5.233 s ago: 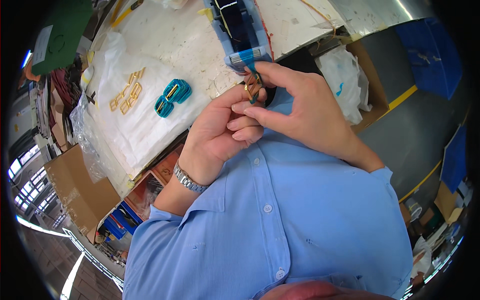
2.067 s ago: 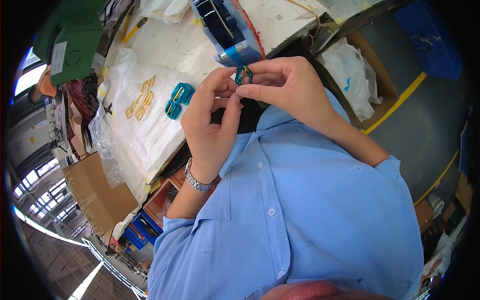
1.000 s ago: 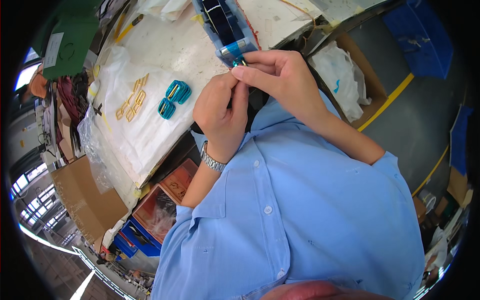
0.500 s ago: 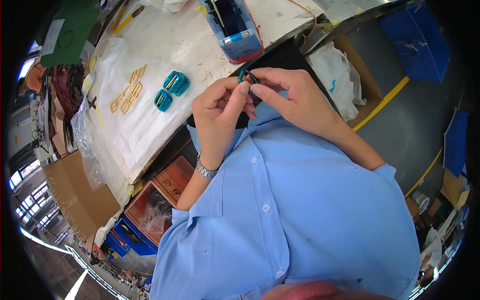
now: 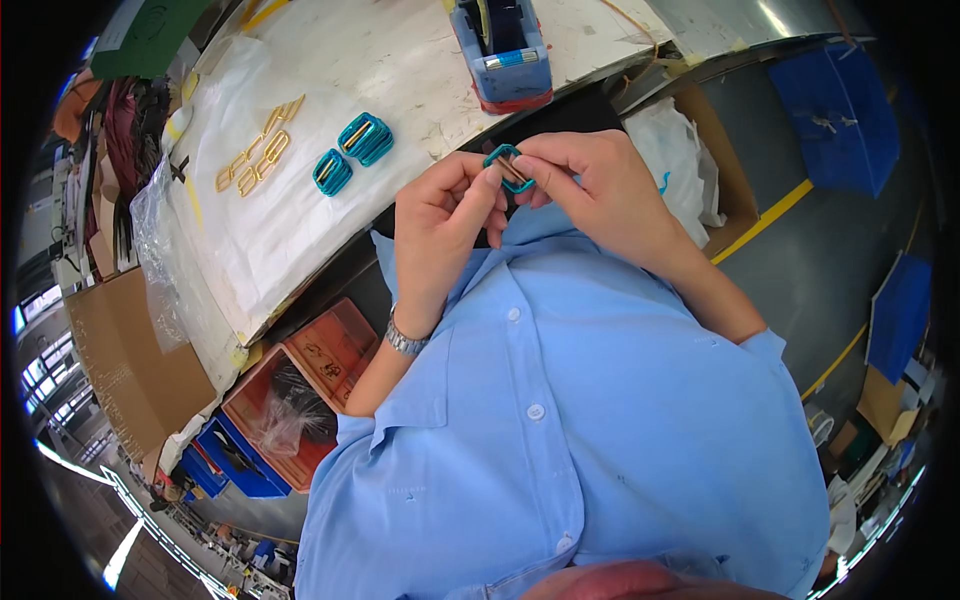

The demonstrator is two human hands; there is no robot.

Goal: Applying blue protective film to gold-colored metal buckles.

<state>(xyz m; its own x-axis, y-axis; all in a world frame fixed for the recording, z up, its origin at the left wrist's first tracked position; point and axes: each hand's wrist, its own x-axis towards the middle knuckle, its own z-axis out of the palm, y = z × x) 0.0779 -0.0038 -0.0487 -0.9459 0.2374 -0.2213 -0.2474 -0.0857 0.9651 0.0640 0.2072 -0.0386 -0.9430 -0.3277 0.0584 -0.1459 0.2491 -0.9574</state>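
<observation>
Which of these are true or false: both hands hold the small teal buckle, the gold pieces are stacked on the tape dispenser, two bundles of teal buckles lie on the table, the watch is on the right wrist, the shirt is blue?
1. Both hands hold one small teal buckle. True: the left hand and the right hand pinch it between their fingers.
2. The gold pieces are stacked on the blue tape dispenser. False: they lie spread on the white sheet, well left of it.
3. Two bundles of teal buckles lie on the table. True.
4. The wristwatch is on the right wrist. False: it is on the left.
5. The shirt is blue. True.
</observation>
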